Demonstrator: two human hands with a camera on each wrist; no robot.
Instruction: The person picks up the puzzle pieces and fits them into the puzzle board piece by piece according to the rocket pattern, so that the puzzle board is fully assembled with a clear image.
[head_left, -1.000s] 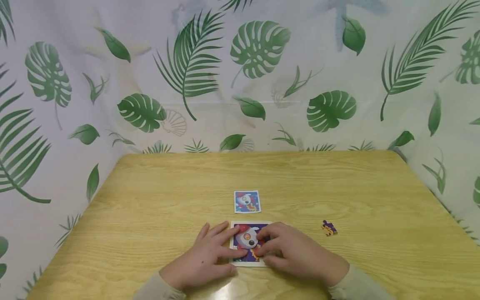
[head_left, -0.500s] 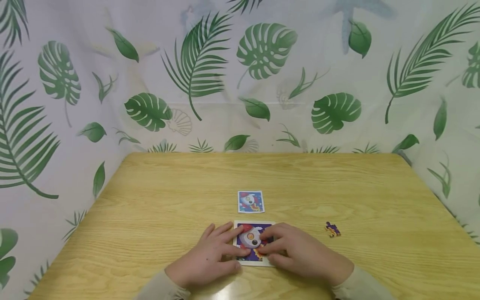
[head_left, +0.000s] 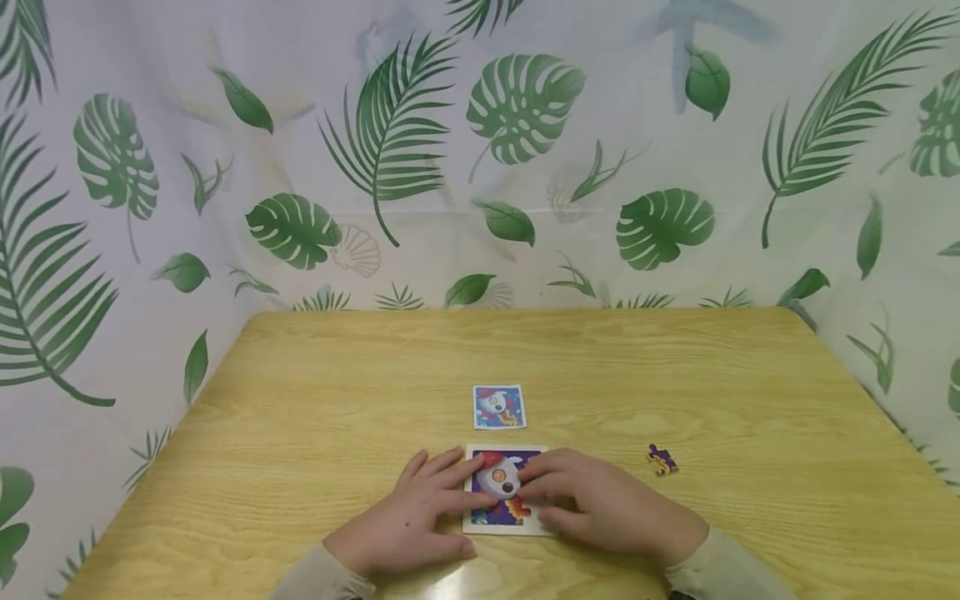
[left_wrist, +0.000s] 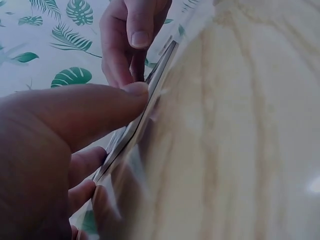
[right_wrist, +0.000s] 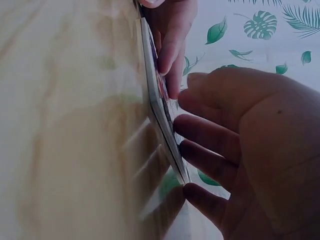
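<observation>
A jigsaw puzzle in a white frame (head_left: 495, 531) lies near the front of the table, its picture a white rocket on purple. Its lower right corner shows a pale bare patch. My left hand (head_left: 420, 512) rests on the left side of the puzzle with fingers spread and nearly straight. From the right, the fingertips of my right hand (head_left: 600, 504) touch the puzzle beside the rocket and cover part of it. In the right wrist view the thumb of the right hand (right_wrist: 260, 135) stands apart from the board. A loose purple and orange puzzle piece (head_left: 662, 460) lies to the right.
Behind the puzzle lies a small picture card (head_left: 499, 407) with the same rocket on blue. The wooden table (head_left: 360, 358) reaches back to a white leaf-print cloth (head_left: 435, 158) hanging behind it and along both sides.
The right hand's fingers have drawn back slightly to the right, showing more of the bare lower right corner. The left hand keeps its place. The whole view has shifted a little.
</observation>
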